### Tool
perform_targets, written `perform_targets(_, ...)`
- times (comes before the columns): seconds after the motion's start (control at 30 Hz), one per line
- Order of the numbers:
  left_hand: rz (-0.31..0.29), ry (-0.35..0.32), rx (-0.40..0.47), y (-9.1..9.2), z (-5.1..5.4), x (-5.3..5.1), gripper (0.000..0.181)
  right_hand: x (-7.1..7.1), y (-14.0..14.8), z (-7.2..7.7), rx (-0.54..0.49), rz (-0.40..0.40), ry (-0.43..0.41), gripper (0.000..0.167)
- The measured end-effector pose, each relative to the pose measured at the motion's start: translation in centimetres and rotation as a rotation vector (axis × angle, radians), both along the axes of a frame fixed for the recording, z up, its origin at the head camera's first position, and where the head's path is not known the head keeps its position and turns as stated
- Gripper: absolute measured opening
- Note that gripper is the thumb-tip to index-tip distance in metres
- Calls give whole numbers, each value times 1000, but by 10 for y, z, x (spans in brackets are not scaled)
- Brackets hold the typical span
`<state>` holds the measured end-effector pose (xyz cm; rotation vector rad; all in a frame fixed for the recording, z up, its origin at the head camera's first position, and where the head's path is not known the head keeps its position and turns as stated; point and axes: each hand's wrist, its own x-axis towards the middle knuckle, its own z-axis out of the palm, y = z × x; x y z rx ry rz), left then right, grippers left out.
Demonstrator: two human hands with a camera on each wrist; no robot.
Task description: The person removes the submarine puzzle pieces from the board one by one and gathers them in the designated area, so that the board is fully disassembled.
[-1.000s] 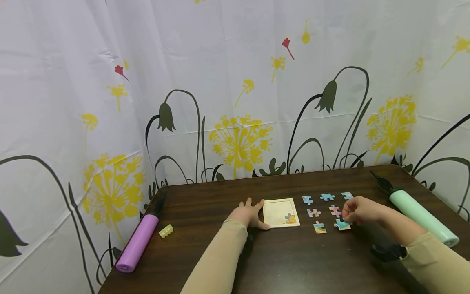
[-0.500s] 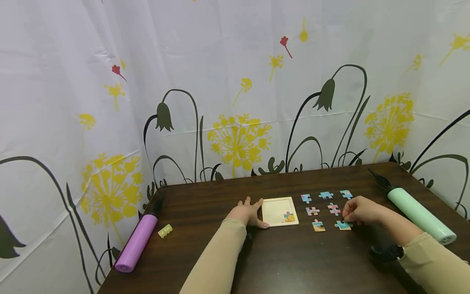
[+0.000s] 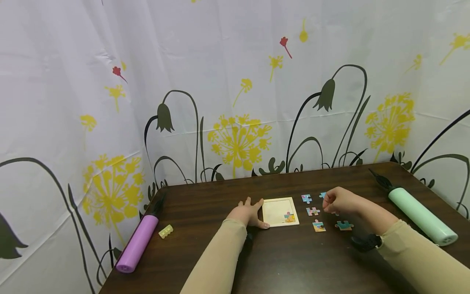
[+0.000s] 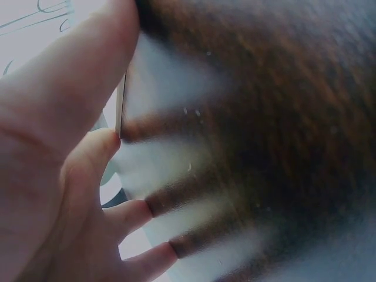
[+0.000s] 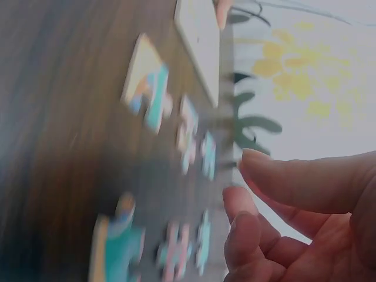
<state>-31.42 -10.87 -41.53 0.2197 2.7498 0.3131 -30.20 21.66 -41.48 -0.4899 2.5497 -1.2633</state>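
On the dark table lies a square jigsaw tray [image 3: 273, 208] with a pale floor and a picture piece [image 3: 289, 217] in its near right corner. My left hand [image 3: 247, 215] rests at the tray's left side, fingers spread, thumb and forefinger touching its edge. Several jigsaw pieces lie in rows to the right, among them a yellow-and-teal one [image 3: 319, 226], a pink one [image 3: 313, 211] and a teal one [image 3: 344, 225]. Above the far pieces hovers my right hand [image 3: 341, 200], hiding some of them. Its fingers are loosely curled; the right wrist view shows a gap between thumb [image 5: 282, 179] and forefinger, with nothing in it.
A purple tube with a black tip [image 3: 137, 245] lies along the table's left edge, a small yellow block [image 3: 165, 231] beside it. At the right lies a mint-green tube with a black tip [image 3: 422, 216]. A flower-print curtain [image 3: 235, 90] hangs behind the table.
My right hand has left the teal piece at the near right, lifting and moving left and away from me over the far pieces. The left hand and tray stay put.
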Motion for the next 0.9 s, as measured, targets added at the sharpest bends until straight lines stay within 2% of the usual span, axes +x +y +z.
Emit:
perform_targets(0.23,14,-9,23,-1,-1,0,95,-8,-40,0,-9,22,8,9)
perform_targets(0.43,14,-11,30,0,0,0,96,-12,-69,-7,11,44,31,11)
perform_targets(0.57,15,-12,27,1,0,0,96,-14,-79,-16,-1,75,59,10)
perform_targets(0.73,16,-9,17,1,0,0,95,-19,-89,-26,5,44,64,19)
perform_targets(0.9,17,-5,16,0,0,0,95,-19,-96,-24,23,29,53,26)
